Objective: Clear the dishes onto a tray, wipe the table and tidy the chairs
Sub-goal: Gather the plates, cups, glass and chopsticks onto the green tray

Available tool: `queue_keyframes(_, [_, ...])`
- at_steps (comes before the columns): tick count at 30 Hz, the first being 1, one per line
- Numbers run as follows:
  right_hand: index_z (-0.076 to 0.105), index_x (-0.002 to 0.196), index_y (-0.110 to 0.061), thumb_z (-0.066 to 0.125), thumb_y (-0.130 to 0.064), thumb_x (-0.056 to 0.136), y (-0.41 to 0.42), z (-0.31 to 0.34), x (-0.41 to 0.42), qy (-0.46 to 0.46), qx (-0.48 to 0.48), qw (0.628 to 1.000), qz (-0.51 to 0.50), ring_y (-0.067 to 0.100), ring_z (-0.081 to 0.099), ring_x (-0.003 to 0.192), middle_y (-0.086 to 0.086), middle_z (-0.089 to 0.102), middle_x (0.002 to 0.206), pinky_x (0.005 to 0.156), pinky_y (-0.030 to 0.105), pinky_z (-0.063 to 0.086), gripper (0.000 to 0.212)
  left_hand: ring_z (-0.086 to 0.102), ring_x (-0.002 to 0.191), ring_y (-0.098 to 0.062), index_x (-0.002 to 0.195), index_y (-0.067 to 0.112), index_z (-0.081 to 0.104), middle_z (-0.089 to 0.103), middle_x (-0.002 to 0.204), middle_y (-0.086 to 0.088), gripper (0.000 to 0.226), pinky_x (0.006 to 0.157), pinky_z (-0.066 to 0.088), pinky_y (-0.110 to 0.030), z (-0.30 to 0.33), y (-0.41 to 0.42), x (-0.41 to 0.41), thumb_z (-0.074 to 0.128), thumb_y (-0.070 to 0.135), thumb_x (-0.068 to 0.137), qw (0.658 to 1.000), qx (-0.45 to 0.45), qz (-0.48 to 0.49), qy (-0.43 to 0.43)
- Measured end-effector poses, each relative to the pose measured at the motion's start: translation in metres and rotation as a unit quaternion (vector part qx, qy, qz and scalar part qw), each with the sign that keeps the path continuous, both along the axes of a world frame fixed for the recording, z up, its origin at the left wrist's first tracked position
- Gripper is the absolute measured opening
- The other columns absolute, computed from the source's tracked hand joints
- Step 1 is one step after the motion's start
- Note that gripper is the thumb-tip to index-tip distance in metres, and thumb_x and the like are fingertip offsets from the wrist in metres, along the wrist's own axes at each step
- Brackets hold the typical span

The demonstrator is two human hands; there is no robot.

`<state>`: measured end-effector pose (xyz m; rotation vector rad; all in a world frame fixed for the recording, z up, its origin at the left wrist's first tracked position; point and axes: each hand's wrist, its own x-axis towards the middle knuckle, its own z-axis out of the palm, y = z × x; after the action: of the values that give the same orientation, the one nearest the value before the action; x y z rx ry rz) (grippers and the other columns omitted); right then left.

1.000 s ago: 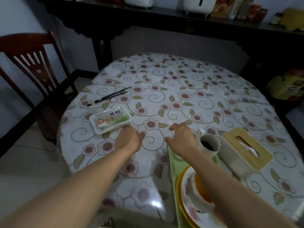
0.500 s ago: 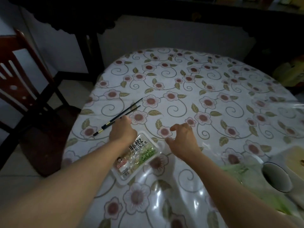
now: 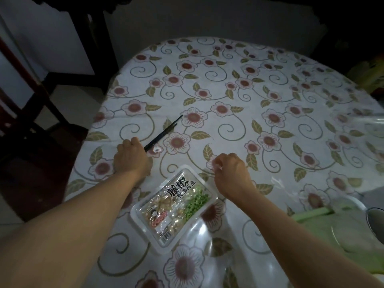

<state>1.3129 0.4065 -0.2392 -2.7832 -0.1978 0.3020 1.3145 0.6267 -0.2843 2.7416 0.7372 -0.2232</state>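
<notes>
Floral plastic tablecloth [image 3: 239, 96], white w/ pink flowers, green leaves & grey swirls, covers the rounded table and fills most of the head view. Dark thin chopsticks [image 3: 164, 133], a pair lying side by side, rest on the cloth at mid-left, running diagonally w/ tips pointing up-right. Left hand [image 3: 132, 157] sits palm down over their near ends; fingers are curled under and closed on the sticks' lower ends, tho the actual grip is hidden beneath the knuckles. Right hand [image 3: 232, 173] hovers just above the cloth near centre, well apart from the chopsticks, fingers bent loosely inward w/ thumb and fingertips close together; whether it pinches anything I cannot tell.

Clear plastic snack tray [image 3: 173, 206], rectangular, sealed w/ film printed in black Chinese characters, shows pale nuts & green bits inside. It lies flat on the cloth between both forearms, tilted diagonally, just below and between the two hands, touching neither as far as can be seen.

Light-green tray [image 3: 324, 225] shows at bottom right edge of the table, blurred; a dark round rim of a cup [image 3: 376, 221] sits on it at frame's edge. Dark wooden chair [image 3: 18, 113] stands off the table's left side, on the floor.
</notes>
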Motion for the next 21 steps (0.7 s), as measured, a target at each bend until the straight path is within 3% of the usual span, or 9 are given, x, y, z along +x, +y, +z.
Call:
queue_keyframes(5, [0.06, 0.117, -0.009, 0.047, -0.005, 0.09, 0.008, -0.006, -0.005, 0.018, 0.007, 0.999, 0.025, 0.025, 0.058, 0.106, 0.012, 0.059, 0.118, 0.086, 0.03, 0.046, 0.03, 0.039, 0.121, -0.04, 0.128, 0.0, 0.032, 0.038, 0.132, -0.024, 0.049, 0.095, 0.039, -0.046, -0.009, 0.002, -0.004, 0.053, 0.027, 0.092, 0.999, -0.037, 0.012, 0.025])
queue_keyframes(10, [0.061, 0.11, -0.005, 0.047, -0.009, 0.095, 0.017, -0.012, -0.009, 0.059, -0.01, 0.998, 0.036, 0.027, 0.062, 0.098, 0.013, 0.056, 0.115, 0.082, 0.033, 0.054, 0.021, 0.046, 0.121, -0.038, 0.125, 0.0, 0.041, 0.044, 0.133, -0.022, 0.033, 0.095, 0.037, -0.043, -0.002, 0.008, -0.012, 0.04, 0.012, 0.094, 0.996, -0.039, 0.058, 0.052])
queue_keyframes(13, [0.06, 0.11, -0.001, 0.046, -0.009, 0.096, 0.021, -0.014, -0.011, 0.08, -0.021, 0.995, 0.05, 0.028, 0.063, 0.098, 0.01, 0.051, 0.1, 0.082, 0.034, 0.054, 0.021, 0.047, 0.122, -0.035, 0.126, 0.001, 0.042, 0.043, 0.135, -0.02, 0.034, 0.095, 0.037, -0.04, 0.001, 0.008, -0.018, 0.041, 0.007, 0.093, 0.996, -0.013, 0.057, 0.072])
queue_keyframes(18, [0.054, 0.11, 0.0, 0.042, -0.013, 0.098, 0.025, -0.016, -0.015, 0.091, -0.022, 0.994, 0.064, 0.025, 0.06, 0.093, 0.015, 0.06, 0.108, 0.069, 0.029, 0.046, 0.021, 0.051, 0.114, -0.039, 0.125, 0.001, 0.039, 0.049, 0.129, -0.024, 0.032, 0.088, 0.041, -0.043, 0.011, 0.008, -0.021, 0.035, 0.004, 0.094, 0.997, -0.041, 0.067, 0.011])
queue_keyframes(21, [0.05, 0.115, 0.001, 0.041, -0.011, 0.098, 0.022, -0.011, -0.014, 0.092, -0.028, 0.993, 0.068, 0.026, 0.059, 0.102, 0.017, 0.056, 0.117, 0.076, 0.03, 0.05, 0.023, 0.054, 0.109, -0.04, 0.126, 0.002, 0.036, 0.053, 0.124, -0.024, 0.032, 0.084, 0.043, -0.044, 0.026, -0.002, -0.019, 0.034, 0.002, 0.094, 0.997, -0.04, 0.059, -0.036])
